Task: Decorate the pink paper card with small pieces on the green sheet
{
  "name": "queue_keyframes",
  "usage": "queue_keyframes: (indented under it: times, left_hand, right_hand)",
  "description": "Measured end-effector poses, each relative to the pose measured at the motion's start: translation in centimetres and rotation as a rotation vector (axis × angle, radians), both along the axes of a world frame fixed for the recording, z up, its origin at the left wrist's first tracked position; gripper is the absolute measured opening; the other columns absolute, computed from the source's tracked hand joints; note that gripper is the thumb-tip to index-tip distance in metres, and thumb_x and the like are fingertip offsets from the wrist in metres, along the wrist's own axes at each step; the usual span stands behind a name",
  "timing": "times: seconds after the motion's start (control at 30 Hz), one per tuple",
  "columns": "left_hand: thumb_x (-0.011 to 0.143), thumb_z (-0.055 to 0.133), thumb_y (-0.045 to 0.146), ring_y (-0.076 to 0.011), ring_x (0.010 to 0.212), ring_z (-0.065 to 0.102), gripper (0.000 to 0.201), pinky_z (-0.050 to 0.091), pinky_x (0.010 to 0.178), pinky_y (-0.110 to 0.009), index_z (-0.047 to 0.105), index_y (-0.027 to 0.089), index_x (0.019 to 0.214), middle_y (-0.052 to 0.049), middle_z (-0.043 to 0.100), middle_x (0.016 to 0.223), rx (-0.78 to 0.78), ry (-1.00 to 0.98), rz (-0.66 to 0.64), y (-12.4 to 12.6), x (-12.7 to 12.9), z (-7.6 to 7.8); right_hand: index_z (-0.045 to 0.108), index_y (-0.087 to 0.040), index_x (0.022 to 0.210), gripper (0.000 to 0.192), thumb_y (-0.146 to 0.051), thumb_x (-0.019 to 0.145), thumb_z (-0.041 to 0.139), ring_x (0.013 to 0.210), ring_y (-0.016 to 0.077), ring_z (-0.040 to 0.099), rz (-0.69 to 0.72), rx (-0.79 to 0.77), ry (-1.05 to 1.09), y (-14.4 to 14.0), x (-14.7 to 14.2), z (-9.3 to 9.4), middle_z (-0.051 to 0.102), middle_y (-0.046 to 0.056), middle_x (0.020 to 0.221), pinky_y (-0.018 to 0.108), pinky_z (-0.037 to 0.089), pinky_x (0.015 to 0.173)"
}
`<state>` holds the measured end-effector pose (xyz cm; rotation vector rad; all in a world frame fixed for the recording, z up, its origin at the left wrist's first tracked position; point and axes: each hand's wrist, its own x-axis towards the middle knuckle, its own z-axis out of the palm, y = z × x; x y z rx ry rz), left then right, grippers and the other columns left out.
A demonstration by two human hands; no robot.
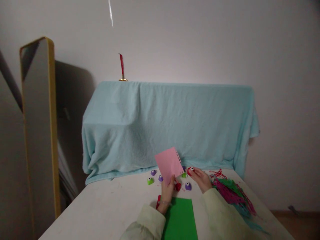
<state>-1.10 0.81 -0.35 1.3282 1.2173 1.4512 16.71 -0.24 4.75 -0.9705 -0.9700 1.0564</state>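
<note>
With my left hand [168, 190] I grip the lower edge of a pink sheet of paper [168, 163], held tilted above the table. A row of small holes runs along its right edge. My right hand [202, 179], just right of the sheet, pinches a small red craft punch [191, 171] with a round white-and-dark top. The punch and paper are apart. Similar purple punches [188, 186] and green punches [150, 181] stand around my hands. A red one [177, 186] sits beside my left hand, partly hidden. Under my left wrist lies a green sheet [180, 216], with a red edge [158, 201] showing.
Holed, tangled green and magenta paper [231, 195] is heaped at the right of the white table [100, 210]. Red lacy scraps [218, 174] lie behind it. A light blue cloth [170, 120] covers something at the back. At left stands a gold-framed mirror [52, 126].
</note>
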Motion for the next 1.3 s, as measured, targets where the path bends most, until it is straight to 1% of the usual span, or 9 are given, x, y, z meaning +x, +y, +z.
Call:
queue_keyframes:
  times: [0.17,0.3,0.43,0.67,0.83,0.93,1.03,1.1,1.3]
  left_hand:
    - [0.082,0.044,0.059,-0.0133,0.047,0.05,0.055,0.039,0.054,-0.025,0.061,0.013,0.058,-0.002,0.053,0.048,-0.016,0.074,-0.014,0.0,-0.2,-0.1]
    - [0.081,0.045,0.06,-0.0136,0.046,0.05,0.054,0.039,0.052,-0.025,0.063,0.013,0.059,-0.002,0.053,0.047,-0.043,0.072,0.002,0.1,-0.3,-0.3]
    - [0.081,0.046,0.06,-0.0136,0.046,0.05,0.053,0.039,0.052,-0.024,0.064,0.014,0.062,-0.002,0.054,0.047,-0.044,0.061,0.01,0.2,-0.3,-0.6]
    - [0.082,0.045,0.059,-0.0132,0.045,0.05,0.054,0.041,0.054,-0.024,0.066,0.013,0.062,-0.002,0.055,0.045,-0.081,0.07,-0.016,-0.1,-0.4,0.0]
    - [0.082,0.046,0.058,-0.0132,0.045,0.05,0.054,0.04,0.054,-0.025,0.065,0.013,0.058,-0.004,0.056,0.046,-0.062,0.039,-0.082,-0.7,-0.2,1.1]
    - [0.083,0.044,0.058,-0.0129,0.045,0.05,0.056,0.04,0.053,-0.025,0.063,0.013,0.058,-0.004,0.058,0.049,-0.043,-0.015,-0.159,-1.1,0.3,1.7]
    - [0.085,0.041,0.058,-0.0123,0.046,0.05,0.057,0.04,0.056,-0.025,0.061,0.012,0.058,-0.004,0.056,0.05,-0.006,-0.044,-0.249,-1.5,0.8,1.9]
    - [0.084,0.042,0.058,-0.0117,0.046,0.049,0.055,0.04,0.057,-0.025,0.06,0.013,0.057,-0.002,0.055,0.049,-0.01,-0.044,-0.273,-1.7,1.0,1.9]
    - [0.081,0.05,0.054,-0.0125,0.05,0.051,0.047,0.042,0.06,-0.027,0.057,0.014,0.057,-0.001,0.056,0.052,-0.035,-0.048,-0.206,-1.8,1.1,1.4]
  right_hand:
    - [0.068,-0.015,0.088,0.035,-0.036,0.062,0.08,0.095,0.0242,0.065,0.069,-0.101,0.405,-1.7,0.2,-2.8,0.071,0.008,0.093,0.033,0.053,0.087]
    - [0.067,-0.018,0.092,0.037,-0.035,0.063,0.081,0.099,0.0235,0.064,0.076,-0.114,0.52,-1.9,0.4,-4.3,0.07,0.007,0.101,0.031,0.054,0.086]
    - [0.065,-0.019,0.1,0.046,-0.035,0.06,0.082,0.1,0.0248,0.064,0.075,-0.059,0.457,-2.4,-0.8,-3.9,0.069,0.009,0.103,0.032,0.053,0.088]
    - [0.062,-0.02,0.108,0.062,-0.04,0.053,0.083,0.087,0.0264,0.067,-0.024,-0.049,0.18,-2.8,-2.7,-3.7,0.072,0.009,0.092,0.036,0.054,0.075]
    - [0.067,-0.019,0.096,0.054,-0.045,0.05,0.082,0.087,0.0266,0.065,-0.056,-0.05,0.077,-2.8,-2.5,-3.5,0.071,0.008,0.093,0.035,0.053,0.072]
    - [0.067,-0.018,0.092,0.052,-0.047,0.052,0.081,0.064,0.0203,0.064,-0.026,-0.083,0.052,-3.1,-2.4,-3.1,0.071,0.008,0.089,0.031,0.052,0.055]
    - [0.064,-0.018,0.096,0.053,-0.046,0.054,0.08,0.04,0.0107,0.051,0.029,-0.072,0.038,-3.3,-2.6,-2.9,0.071,0.006,0.081,0.026,0.042,0.039]
    - [0.063,-0.018,0.095,0.052,-0.044,0.053,0.081,0.042,0.0114,0.052,0.052,-0.04,0.045,-3.4,-2.7,-2.9,0.07,0.004,0.077,0.026,0.041,0.04]
    - [0.062,-0.019,0.089,0.053,-0.039,0.045,0.085,0.075,0.0236,0.065,0.08,-0.027,0.083,-3.3,-3.5,-3.2,0.07,0.007,0.086,0.028,0.049,0.054]
